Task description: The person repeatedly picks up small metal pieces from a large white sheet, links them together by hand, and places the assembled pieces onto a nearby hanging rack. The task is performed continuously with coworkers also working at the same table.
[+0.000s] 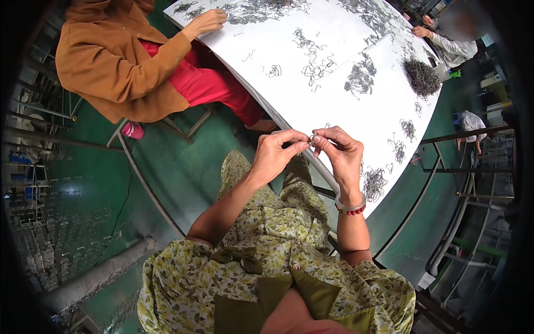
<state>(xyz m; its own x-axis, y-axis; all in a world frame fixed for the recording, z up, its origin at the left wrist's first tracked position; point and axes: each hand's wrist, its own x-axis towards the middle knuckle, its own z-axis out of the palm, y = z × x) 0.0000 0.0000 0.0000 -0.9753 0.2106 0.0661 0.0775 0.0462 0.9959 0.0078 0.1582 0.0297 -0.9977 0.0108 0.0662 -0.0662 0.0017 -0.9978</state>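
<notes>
My left hand [278, 153] and my right hand [342, 153] meet just over the near edge of a white table [334, 100]. Both pinch one small bent wire piece [312, 139] between thumbs and fingertips. On my right wrist sit a pale bangle and a red bead bracelet. Small heaps of similar wire pieces [374, 183] lie on the table just right of my hands. My lap, in a green flowered dress, is below.
More wire clusters [361, 78] and a dense dark pile [421, 77] are spread over the table. A person in an orange jacket [119, 61] sits at the left, one hand on the table. Another person [453, 47] sits at the far right. Metal frames stand on the green floor.
</notes>
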